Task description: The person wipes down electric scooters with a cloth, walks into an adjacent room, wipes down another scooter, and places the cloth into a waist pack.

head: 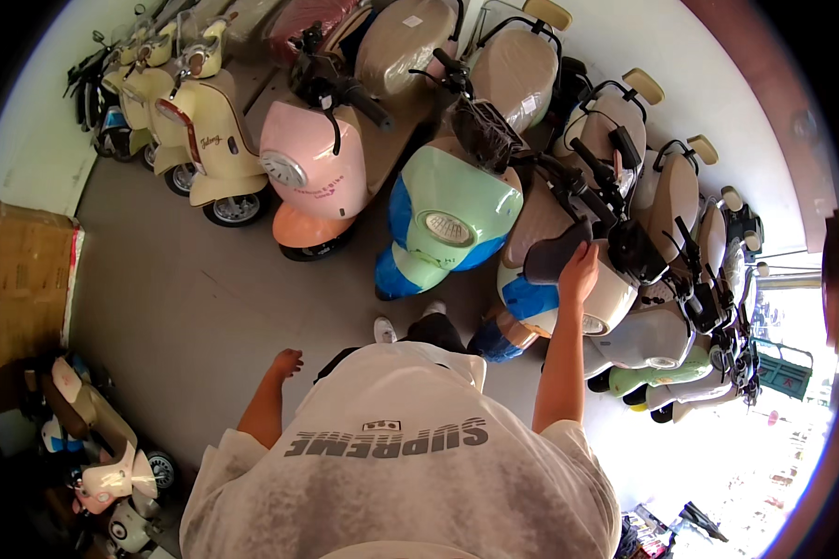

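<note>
My right hand [579, 271] reaches forward and grips the edge of a dark grey piece that looks like cloth [556, 253]. The piece lies across the front of a cream electric scooter [615, 286], just below its handlebar, and hides part of the front panel. Blue film [529, 296] covers the side of that scooter. At my left side, my left hand [288, 363] hangs over the floor with its fingers loosely curled and nothing visible in it. The mint-green scooter [454, 202] with blue film stands left of the cream one.
A pink scooter [314, 161] and several cream scooters [213, 133] continue the row to the left. More scooters [647, 339] stand closely packed on the right, towards a bright opening. Cardboard boxes [24, 283] line the left wall. Another scooter [105, 478] is at the lower left.
</note>
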